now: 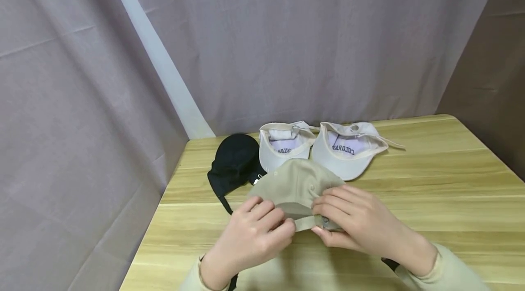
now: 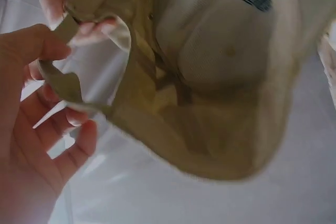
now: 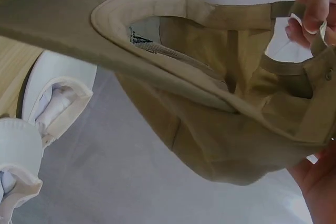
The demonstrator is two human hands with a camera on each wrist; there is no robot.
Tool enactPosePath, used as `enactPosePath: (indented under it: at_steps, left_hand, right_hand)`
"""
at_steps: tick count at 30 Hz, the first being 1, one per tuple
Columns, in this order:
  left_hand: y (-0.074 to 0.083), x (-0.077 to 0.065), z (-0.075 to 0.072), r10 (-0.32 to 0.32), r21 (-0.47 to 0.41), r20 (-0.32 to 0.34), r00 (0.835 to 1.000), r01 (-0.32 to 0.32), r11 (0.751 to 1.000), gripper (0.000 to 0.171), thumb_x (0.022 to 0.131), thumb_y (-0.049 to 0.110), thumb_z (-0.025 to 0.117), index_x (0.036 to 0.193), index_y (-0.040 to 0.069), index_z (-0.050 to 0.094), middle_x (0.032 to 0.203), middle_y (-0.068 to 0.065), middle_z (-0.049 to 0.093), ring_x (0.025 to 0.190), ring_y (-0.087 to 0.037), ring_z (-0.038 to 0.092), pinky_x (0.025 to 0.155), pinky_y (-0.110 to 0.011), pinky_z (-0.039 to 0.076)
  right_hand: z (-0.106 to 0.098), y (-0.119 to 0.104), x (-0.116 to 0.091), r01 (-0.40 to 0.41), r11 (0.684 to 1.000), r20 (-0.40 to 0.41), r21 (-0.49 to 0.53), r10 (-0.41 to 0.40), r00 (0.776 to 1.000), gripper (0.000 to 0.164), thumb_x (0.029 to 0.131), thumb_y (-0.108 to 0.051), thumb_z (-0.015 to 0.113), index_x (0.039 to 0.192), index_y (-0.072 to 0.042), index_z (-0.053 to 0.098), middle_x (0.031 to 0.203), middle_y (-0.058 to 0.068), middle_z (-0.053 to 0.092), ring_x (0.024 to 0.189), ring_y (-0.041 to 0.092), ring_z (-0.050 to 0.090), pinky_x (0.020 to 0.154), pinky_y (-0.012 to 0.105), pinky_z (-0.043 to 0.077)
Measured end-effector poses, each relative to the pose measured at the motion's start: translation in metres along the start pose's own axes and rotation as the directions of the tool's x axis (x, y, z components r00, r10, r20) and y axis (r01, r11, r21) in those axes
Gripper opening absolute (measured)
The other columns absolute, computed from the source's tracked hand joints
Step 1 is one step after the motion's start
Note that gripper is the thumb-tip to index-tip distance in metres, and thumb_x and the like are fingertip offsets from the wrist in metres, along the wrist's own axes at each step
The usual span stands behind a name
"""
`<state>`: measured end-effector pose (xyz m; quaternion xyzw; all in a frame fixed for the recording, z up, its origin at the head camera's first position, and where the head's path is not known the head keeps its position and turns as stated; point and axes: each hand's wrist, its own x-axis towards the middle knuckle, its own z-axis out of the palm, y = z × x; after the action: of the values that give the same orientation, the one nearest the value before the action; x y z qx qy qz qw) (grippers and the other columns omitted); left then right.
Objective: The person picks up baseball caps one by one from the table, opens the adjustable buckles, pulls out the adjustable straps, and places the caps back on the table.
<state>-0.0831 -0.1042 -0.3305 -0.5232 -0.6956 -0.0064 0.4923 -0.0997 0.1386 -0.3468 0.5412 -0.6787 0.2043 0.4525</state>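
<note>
Baseball cap in khaki [image 1: 293,181] is held over the wooden counter [image 1: 434,177], its rear opening toward the person; the right wrist view shows its brim on the side away from the hands. The left hand [image 1: 256,234] pinches the back strap [image 1: 304,223] of the khaki cap, and the right hand [image 1: 357,218] grips its rear edge at the strap's other end, thumb below and fingers above. The two hands are apart, the strap spanning between them. Left of the khaki cap and beyond it lies a black cap [image 1: 235,158]. Directly beyond the khaki cap sits one white cap [image 1: 283,147]; beyond its right side, a second white cap [image 1: 348,147], both hollow side showing.
</note>
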Motion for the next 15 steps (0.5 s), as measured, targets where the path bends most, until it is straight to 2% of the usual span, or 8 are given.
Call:
enactPosePath:
  at_steps: [5,9,15]
  left_hand:
    - [0.006,0.01,0.005,0.007,0.012,0.065,0.998,-0.008,1.0,0.011,0.087,0.013,0.056,0.078,0.019,0.057,0.072,0.007,0.052,0.066,-0.012,0.049,0.064,-0.026,0.041]
    - [0.006,0.013,0.006,0.039,0.032,0.055,0.998,-0.041,0.999,0.016,0.089,0.01,0.056,0.079,0.021,0.06,0.073,0.007,0.052,0.066,-0.011,0.048,0.064,-0.024,0.039]
    - [0.005,0.008,0.006,0.062,0.023,0.043,0.997,-0.063,0.998,0.021,0.089,0.006,0.052,0.077,0.02,0.06,0.072,0.007,0.051,0.066,-0.011,0.047,0.064,-0.024,0.039]
  right_hand:
    - [0.003,-0.001,-0.001,0.0,1.0,0.048,0.004,-0.001,0.999,0.03,0.1,-0.029,0.049,0.094,-0.007,0.068,0.094,0.001,0.069,0.087,0.019,0.065,0.078,0.036,0.054]
    - [0.004,-0.001,-0.002,0.005,1.0,0.059,-0.003,-0.005,0.998,0.032,0.1,-0.029,0.047,0.095,-0.007,0.068,0.095,0.001,0.068,0.088,0.02,0.064,0.079,0.037,0.053]
    - [0.003,0.0,-0.003,0.021,1.0,0.044,-0.004,-0.021,0.999,0.03,0.1,-0.032,0.05,0.093,-0.01,0.069,0.092,0.0,0.068,0.085,0.019,0.064,0.076,0.035,0.053]
